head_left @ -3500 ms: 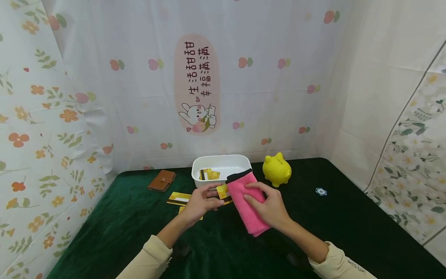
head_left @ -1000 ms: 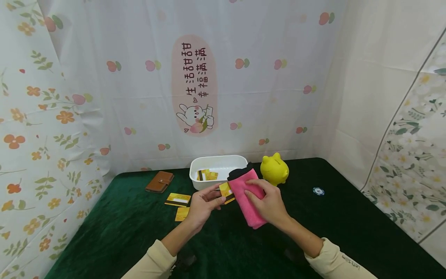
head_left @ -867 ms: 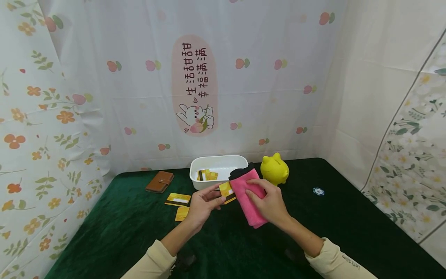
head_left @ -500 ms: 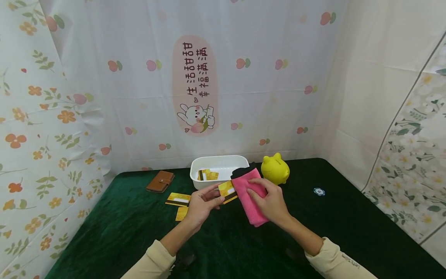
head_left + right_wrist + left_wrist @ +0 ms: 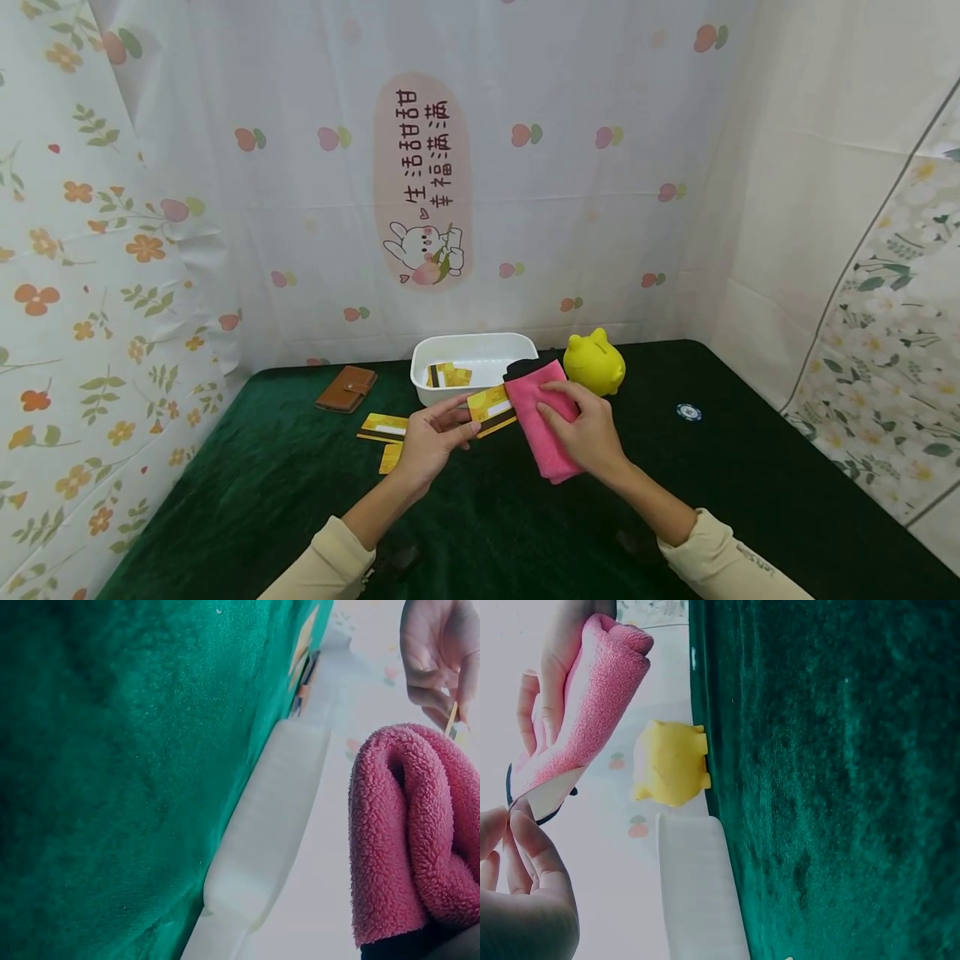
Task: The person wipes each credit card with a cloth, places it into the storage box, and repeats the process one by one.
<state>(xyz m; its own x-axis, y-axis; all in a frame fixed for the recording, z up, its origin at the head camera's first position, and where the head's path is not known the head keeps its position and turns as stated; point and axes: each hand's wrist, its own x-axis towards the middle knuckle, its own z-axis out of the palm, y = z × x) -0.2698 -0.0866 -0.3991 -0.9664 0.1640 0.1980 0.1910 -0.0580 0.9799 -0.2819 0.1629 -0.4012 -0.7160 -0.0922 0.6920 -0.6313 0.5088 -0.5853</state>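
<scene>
Cream sleeves (image 5: 322, 557) are framing the near side, and from them both hands are meeting over the bench (image 5: 285, 475), whose dark green velvet cover is spreading beneath. The left hand (image 5: 431, 437) is pinching a yellow bank card (image 5: 491, 410) by its left end, between thumb and fingers. The right hand (image 5: 587, 427) is gripping a folded pink plush towel (image 5: 534, 427), thumb and fingers pressing into the pile, with the black trim (image 5: 525, 367) facing the far side.

The card is lying to the right of the left hand, between it and the towel. Its long axis is running left to right, rising slightly toward the far side, and so crossing the towel's length, which is slanting from far left to near right. The card's right end is meeting the towel's left edge; whether that end is sitting between the folds or only against them, I cannot tell. The left hand is the nearer one, touching the card, while part of the towel is separating the right hand from it.

Beyond the left hand, two more yellow cards (image 5: 384, 427) are lying on the velvet. Farther back, a brown snap wallet (image 5: 348, 390) is resting on the left, a blue-and-white poker chip (image 5: 689, 412) on the right. At the far edge, a white plastic tub (image 5: 426, 397) is holding further cards (image 5: 448, 375), and a yellow piggy bank (image 5: 594, 365) is standing beside it. Behind everything, a fruit-printed curtain (image 5: 585, 225) is hanging.
</scene>
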